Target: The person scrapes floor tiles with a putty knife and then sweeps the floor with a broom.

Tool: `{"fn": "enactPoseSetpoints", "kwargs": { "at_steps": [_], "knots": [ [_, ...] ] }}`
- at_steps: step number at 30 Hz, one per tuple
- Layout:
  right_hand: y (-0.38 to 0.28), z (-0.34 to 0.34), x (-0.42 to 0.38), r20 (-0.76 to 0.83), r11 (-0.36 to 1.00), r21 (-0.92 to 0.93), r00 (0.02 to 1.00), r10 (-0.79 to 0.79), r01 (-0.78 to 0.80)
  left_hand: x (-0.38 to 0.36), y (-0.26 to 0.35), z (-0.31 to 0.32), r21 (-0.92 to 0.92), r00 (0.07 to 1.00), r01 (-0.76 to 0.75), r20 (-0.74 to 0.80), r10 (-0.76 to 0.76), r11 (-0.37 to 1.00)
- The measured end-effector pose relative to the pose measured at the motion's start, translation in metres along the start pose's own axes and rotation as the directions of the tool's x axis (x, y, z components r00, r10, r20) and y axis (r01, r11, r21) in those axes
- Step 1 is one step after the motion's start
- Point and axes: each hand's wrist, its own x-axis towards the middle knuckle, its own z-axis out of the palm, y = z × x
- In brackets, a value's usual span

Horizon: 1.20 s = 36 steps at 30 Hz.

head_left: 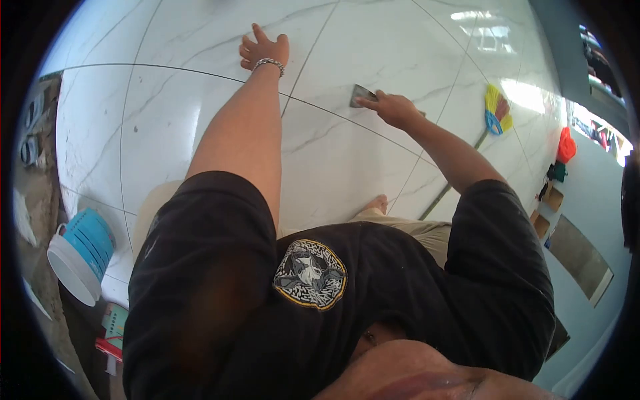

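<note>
My left hand [262, 49] rests flat on the white marble-look floor tiles [167, 120], fingers spread, a metal bracelet on the wrist. My right hand [393, 107] grips a small flat metal scraper [361, 95] and presses its blade onto the floor near a grout line. Both arms stretch forward from black short sleeves. A bare foot [375, 204] shows below my right arm.
A blue and white bucket [81, 255] lies tipped at the left edge beside rough bare ground. A broom [497, 113] with yellow and blue bristles lies on the tiles at the right, its handle pointing toward me. An orange bag [566, 145] and small boxes stand by the right wall.
</note>
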Motion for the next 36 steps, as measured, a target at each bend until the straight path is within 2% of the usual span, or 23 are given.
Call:
{"fn": "enactPoseSetpoints", "kwargs": {
  "at_steps": [3,11,12,13,14,15,16,17,18,19,20,22,23,24,25,26,29,30,32,33,34,35,36],
  "knots": [
    [-0.005,0.001,0.002,0.029,0.996,0.071,0.998,0.057,-0.059,0.004,0.003,-0.012,0.002,0.993,-0.036,-0.109,0.036,0.999],
    [-0.05,-0.078,0.093,-0.226,0.967,0.238,0.963,0.145,-0.09,0.001,0.051,0.0,-0.147,0.93,-0.014,-0.366,-0.041,0.989],
    [-0.048,-0.074,0.091,-0.185,0.91,0.39,0.956,0.228,-0.141,-0.004,0.055,-0.004,-0.179,0.94,-0.05,-0.341,-0.015,0.983],
    [-0.042,-0.068,0.089,-0.141,0.827,0.529,0.942,0.306,-0.189,-0.008,0.061,-0.011,-0.217,0.948,-0.094,-0.319,0.02,0.972],
    [-0.03,-0.042,0.096,-0.365,0.735,0.677,0.856,0.366,-0.025,-0.006,0.064,-0.011,-0.252,0.96,-0.161,-0.266,0.091,0.954],
    [-0.026,-0.008,0.106,-0.627,0.678,0.717,0.575,0.526,0.161,-0.001,0.069,-0.009,-0.241,0.991,-0.131,-0.052,0.122,0.962],
    [-0.037,-0.033,0.081,-0.292,0.308,0.945,0.72,0.63,0.114,0.001,0.071,0.0,-0.179,0.977,-0.173,0.092,0.191,0.969],
    [-0.049,-0.06,0.055,0.085,-0.106,0.994,0.761,0.643,-0.022,-0.002,0.075,0.004,-0.175,0.973,-0.199,0.082,0.216,0.964],
    [-0.052,-0.051,0.053,0.081,-0.12,0.993,0.754,0.651,-0.003,-0.008,0.077,0.008,-0.216,0.903,-0.139,0.372,0.213,0.966],
    [-0.053,-0.036,0.055,-0.018,0.175,0.976,0.748,0.663,-0.132,-0.008,0.077,0.014,-0.229,0.752,-0.068,0.628,0.201,0.971],
    [-0.053,-0.023,0.058,-0.113,0.449,0.856,0.754,0.647,-0.257,-0.008,0.075,0.02,-0.216,0.751,-0.09,0.626,0.209,0.972],
    [-0.072,-0.019,0.043,-0.066,0.483,0.808,0.763,0.643,-0.337,-0.007,0.067,0.03,0.003,0.823,-0.149,0.555,0.122,0.989],
    [-0.085,-0.005,0.042,-0.051,0.615,0.714,0.852,0.522,-0.334,-0.004,0.064,0.026,0.215,0.667,-0.317,0.743,0.056,0.924],
    [-0.094,0.007,0.044,-0.018,0.735,0.606,0.918,0.395,-0.304,-0.006,0.062,0.021,0.388,0.52,-0.256,0.828,-0.212,0.885],
    [-0.098,0.005,0.046,0.089,0.779,0.586,0.973,0.211,-0.223,-0.008,0.06,0.016,0.545,0.32,-0.283,0.829,-0.458,0.789],
    [-0.094,0.005,0.048,0.084,0.768,0.6,0.972,0.22,-0.225,-0.015,0.057,0.017,0.736,0.045,-0.089,0.676,-0.735,0.671],
    [-0.076,-0.001,0.05,-0.094,0.251,0.961,0.712,0.696,-0.119,-0.042,0.092,-0.015,0.636,-0.047,-0.108,0.764,-0.643,0.764],
    [-0.068,-0.014,0.045,-0.092,0.235,0.966,0.709,0.699,-0.106,-0.046,0.094,-0.012,0.649,-0.034,-0.114,0.754,-0.656,0.752],
    [-0.051,-0.031,0.041,0.032,-0.422,0.876,0.845,0.534,0.233,-0.051,0.095,0.001,0.105,0.038,0.292,0.992,-0.121,0.951],
    [-0.038,-0.023,0.045,0.032,-0.439,0.865,0.845,0.534,0.244,-0.044,0.087,0.017,-0.039,0.104,0.264,0.995,0.012,0.964],
    [-0.018,-0.008,0.046,-0.111,-0.16,0.938,0.702,0.704,0.308,-0.038,0.084,0.029,-0.026,0.107,0.255,0.994,-0.001,0.967],
    [0.0,0.008,0.041,-0.285,0.137,0.944,0.53,0.799,0.301,-0.034,0.083,0.039,-0.137,0.27,0.264,0.961,0.063,0.955],
    [0.016,0.022,0.029,-0.32,0.323,0.944,0.415,0.852,0.066,-0.032,0.086,0.047,-0.248,0.427,0.258,0.896,0.12,0.934]
  ]
}}
